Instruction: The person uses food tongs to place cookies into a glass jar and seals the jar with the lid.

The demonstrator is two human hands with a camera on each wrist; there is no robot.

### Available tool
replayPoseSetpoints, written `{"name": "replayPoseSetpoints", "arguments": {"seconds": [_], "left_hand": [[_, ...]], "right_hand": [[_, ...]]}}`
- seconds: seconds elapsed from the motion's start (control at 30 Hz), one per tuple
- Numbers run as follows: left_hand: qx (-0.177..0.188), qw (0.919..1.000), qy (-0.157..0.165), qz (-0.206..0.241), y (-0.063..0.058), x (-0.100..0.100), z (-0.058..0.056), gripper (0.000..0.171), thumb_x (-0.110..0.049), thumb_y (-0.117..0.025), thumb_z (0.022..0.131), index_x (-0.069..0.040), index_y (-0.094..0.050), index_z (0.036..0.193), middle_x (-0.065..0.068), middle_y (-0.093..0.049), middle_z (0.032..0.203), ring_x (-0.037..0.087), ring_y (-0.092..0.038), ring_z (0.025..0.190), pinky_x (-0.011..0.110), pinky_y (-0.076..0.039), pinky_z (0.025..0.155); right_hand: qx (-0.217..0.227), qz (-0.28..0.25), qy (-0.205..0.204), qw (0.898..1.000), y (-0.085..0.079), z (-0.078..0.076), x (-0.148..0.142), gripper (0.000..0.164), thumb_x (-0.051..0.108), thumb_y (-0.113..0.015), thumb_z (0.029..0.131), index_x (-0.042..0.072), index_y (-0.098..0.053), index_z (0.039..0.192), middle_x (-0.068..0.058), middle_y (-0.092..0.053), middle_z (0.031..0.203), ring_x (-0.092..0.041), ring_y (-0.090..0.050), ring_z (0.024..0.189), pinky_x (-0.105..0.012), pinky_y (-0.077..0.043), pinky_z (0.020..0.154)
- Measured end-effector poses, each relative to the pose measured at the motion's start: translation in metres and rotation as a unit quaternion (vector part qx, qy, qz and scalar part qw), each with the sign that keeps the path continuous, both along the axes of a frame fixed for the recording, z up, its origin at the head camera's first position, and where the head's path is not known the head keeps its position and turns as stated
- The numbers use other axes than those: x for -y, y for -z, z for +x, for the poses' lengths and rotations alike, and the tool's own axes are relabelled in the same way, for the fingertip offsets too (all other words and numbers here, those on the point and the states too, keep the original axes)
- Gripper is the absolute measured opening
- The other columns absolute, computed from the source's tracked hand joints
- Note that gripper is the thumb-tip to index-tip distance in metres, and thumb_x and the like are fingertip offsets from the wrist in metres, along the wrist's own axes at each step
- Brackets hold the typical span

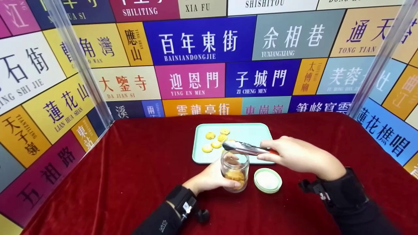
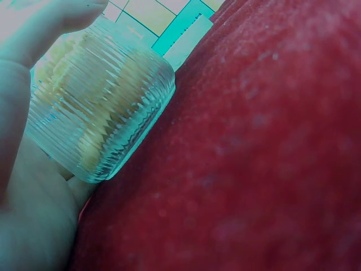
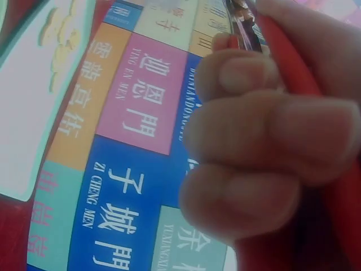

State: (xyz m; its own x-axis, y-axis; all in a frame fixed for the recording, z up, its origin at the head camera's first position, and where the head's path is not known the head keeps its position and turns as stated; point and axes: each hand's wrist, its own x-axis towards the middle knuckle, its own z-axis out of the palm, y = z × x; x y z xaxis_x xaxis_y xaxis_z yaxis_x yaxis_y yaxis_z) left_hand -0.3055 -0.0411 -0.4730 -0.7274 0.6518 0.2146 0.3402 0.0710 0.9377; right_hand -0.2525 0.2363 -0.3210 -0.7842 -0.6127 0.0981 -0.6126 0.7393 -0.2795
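Note:
My left hand (image 1: 209,179) grips a ribbed glass jar (image 1: 243,167) round its side, thumb across the front. Yellow cookies (image 1: 235,176) fill its lower part; the left wrist view shows them through the glass (image 2: 121,96). In my right hand (image 1: 298,157) are metal tongs (image 1: 245,149) with red handles (image 3: 290,59), fingers curled round them. The tongs reach leftward just above the jar's mouth. Whether anything is between their tips I cannot tell. Behind the jar, several cookies (image 1: 222,138) lie on a pale green tray (image 1: 253,131).
A round pale green lid (image 1: 267,180) lies right of the jar, below my right hand. Dark red cloth (image 1: 147,156) covers the table. Panels with printed place names (image 1: 199,39) stand behind and at the sides, with clear posts (image 1: 80,55) at the corners.

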Motion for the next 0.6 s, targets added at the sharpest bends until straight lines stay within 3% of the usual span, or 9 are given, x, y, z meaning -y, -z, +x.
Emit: {"name": "replayPoseSetpoints", "arguments": {"seconds": [0.23,0.6], "left_hand": [[-0.005,1.0000,-0.005,-0.006,-0.0006,0.0014,0.0006,0.081,-0.015,-0.092,0.080,-0.007,-0.048,0.146,-0.002,-0.069,0.128,0.013,-0.066,0.120,0.030,-0.050,0.109],[-0.007,0.9999,-0.001,-0.007,-0.0019,0.0013,0.0010,0.086,-0.015,-0.092,0.079,-0.002,-0.044,0.150,-0.001,-0.068,0.131,0.012,-0.066,0.121,0.030,-0.049,0.110]], "right_hand": [[0.000,0.006,-0.003,1.000,0.0033,-0.0018,0.0009,0.032,0.058,-0.056,0.106,0.028,-0.058,0.094,0.016,-0.046,0.069,-0.003,-0.043,0.059,-0.025,-0.034,0.055],[-0.003,0.004,-0.011,1.000,0.0020,-0.0010,-0.0004,0.034,0.058,-0.055,0.106,0.028,-0.057,0.091,0.017,-0.045,0.068,-0.002,-0.042,0.057,-0.024,-0.034,0.053]]}}
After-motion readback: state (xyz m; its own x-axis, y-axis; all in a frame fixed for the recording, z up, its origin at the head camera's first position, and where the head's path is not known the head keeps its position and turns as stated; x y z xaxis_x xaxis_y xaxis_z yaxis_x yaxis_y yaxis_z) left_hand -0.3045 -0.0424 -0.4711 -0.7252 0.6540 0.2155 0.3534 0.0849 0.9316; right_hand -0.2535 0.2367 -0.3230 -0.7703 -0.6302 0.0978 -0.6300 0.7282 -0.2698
